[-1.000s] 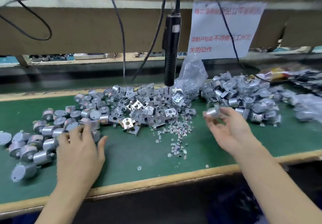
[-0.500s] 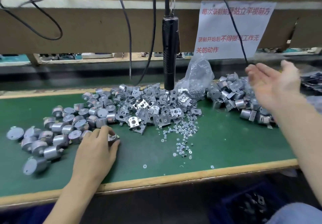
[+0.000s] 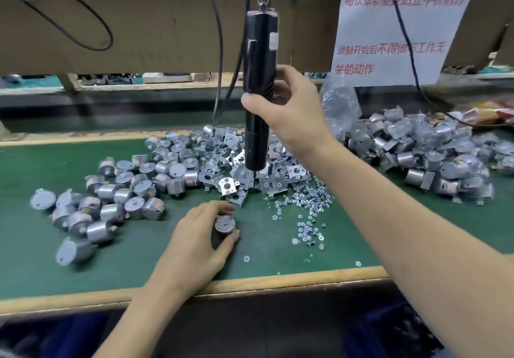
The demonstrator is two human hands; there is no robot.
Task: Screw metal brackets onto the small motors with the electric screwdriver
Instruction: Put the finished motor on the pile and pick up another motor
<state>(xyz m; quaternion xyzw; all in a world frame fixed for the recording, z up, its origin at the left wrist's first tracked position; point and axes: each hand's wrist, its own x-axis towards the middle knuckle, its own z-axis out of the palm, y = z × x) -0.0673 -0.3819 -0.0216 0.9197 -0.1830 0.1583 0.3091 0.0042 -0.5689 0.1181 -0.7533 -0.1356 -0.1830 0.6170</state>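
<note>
Nearest, the left hand (image 3: pixel 194 246) pinches a small motor (image 3: pixel 224 228) standing on the green mat (image 3: pixel 139 268), fingers and thumb curled round its body. Left of that grip lie loose motors (image 3: pixel 133 190); right of it are scattered screws (image 3: pixel 308 204). Beyond it sits the bracket pile (image 3: pixel 230 188). Above that, the right hand (image 3: pixel 292 112) is wrapped round the hanging electric screwdriver (image 3: pixel 260 51); its blurred tip seems just over the brackets.

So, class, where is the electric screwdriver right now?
In the head view the electric screwdriver hangs upright at centre, gripped by the right hand, its tip over the bracket pile beyond the motor in the left hand.
</note>
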